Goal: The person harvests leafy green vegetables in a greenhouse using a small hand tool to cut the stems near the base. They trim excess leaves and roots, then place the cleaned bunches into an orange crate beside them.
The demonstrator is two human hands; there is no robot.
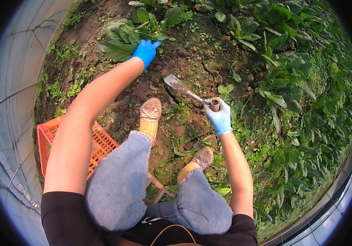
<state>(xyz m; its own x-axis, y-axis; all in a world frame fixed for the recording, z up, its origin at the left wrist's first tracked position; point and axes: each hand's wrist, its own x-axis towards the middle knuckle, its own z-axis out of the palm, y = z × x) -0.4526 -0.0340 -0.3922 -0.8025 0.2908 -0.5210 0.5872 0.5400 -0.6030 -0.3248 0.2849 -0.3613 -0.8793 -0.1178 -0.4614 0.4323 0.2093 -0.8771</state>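
My left hand, in a blue glove, rests at the near right side of a pile of leafy spinach plants on the soil; its fingers are partly hidden at the leaves, so a grip cannot be made out. My right hand, in a paler, soiled blue glove, is closed around the handle of a metal hand trowel. The trowel's flat, dirt-marked blade points up and to the left, over cracked soil between the hands. Small green plants grow just beside my right hand.
An orange plastic crate stands at the left, partly behind my left arm. A wooden stool leg shows between my legs. Dense rows of spinach fill the right side. Plastic greenhouse sheeting curves along the left edge. Loose leaves lie near my shoes.
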